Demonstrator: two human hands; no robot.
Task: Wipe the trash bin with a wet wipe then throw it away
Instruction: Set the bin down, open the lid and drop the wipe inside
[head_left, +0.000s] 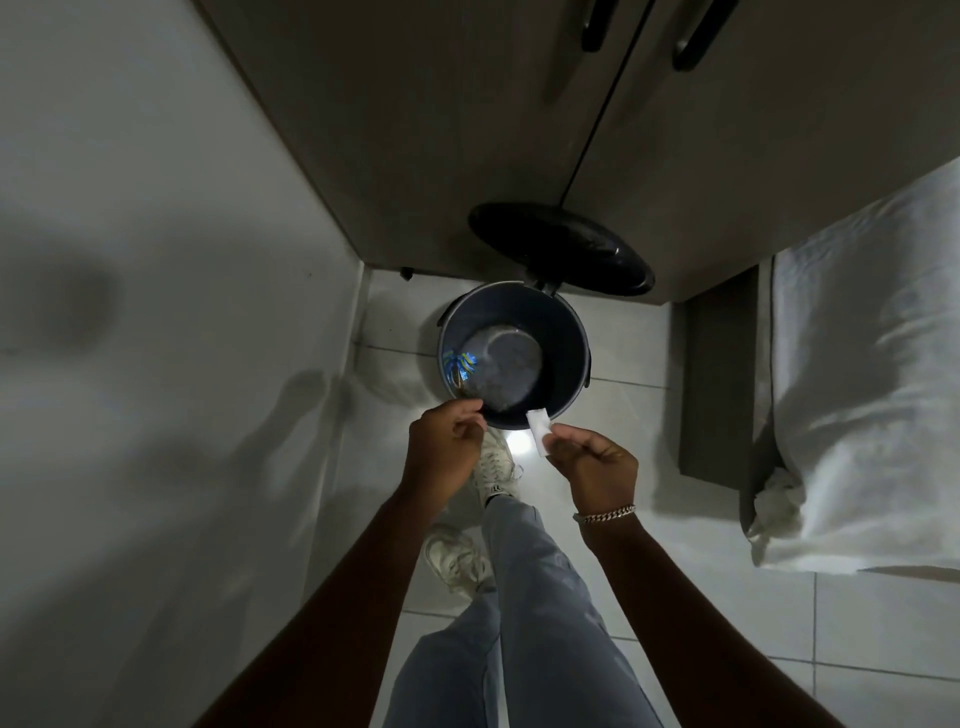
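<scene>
A round dark trash bin (566, 332) stands on the tiled floor with its black lid (561, 254) tipped up against the cupboard behind. A blue and yellow scrap (460, 362) lies inside at the left. My right hand (597, 462) pinches a small folded white wet wipe (695, 433) over the bin's near rim. My left hand (447, 436) hovers by the near left rim, fingers curled, with nothing clearly visible in it.
A brown cupboard (467, 130) with dark handles rises behind the bin. A white wall (156, 312) runs along the left. A bed with white bedding (872, 389) fills the right. My feet in white shoes (498, 467) stand just before the bin.
</scene>
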